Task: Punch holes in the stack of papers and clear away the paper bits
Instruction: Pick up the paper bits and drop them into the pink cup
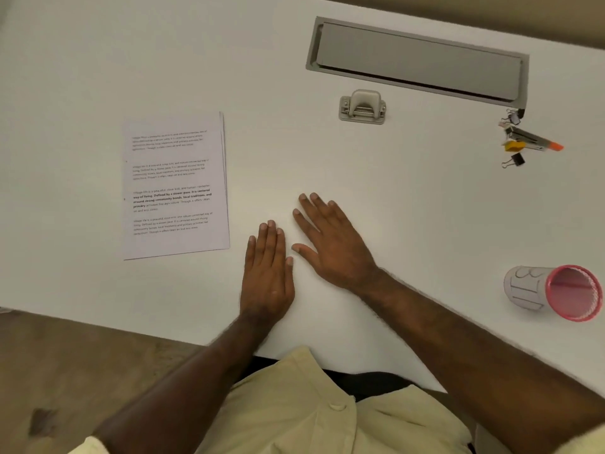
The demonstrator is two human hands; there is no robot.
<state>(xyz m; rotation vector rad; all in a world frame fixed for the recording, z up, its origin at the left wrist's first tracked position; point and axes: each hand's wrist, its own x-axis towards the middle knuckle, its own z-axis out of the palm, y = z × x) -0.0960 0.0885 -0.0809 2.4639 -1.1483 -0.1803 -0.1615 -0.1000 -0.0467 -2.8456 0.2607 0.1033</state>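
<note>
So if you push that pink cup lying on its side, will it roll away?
Probably. The pink mesh cup with a white paper wrap lies on its side on the smooth white table, so a nudge would likely roll it. It narrows toward its base, so it may curve. It looks empty, likely light.

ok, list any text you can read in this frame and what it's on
Top sheet of the stack of papers, bold lines: "way of living. Defined by a slower pace. It is centered" / "around strong community bonds, local traditions, and"
Other paragraphs on that sheet: too blurred to read.
Pink cup: hand-drawn marks, not legible.
Hole punch: no text visible.
</note>
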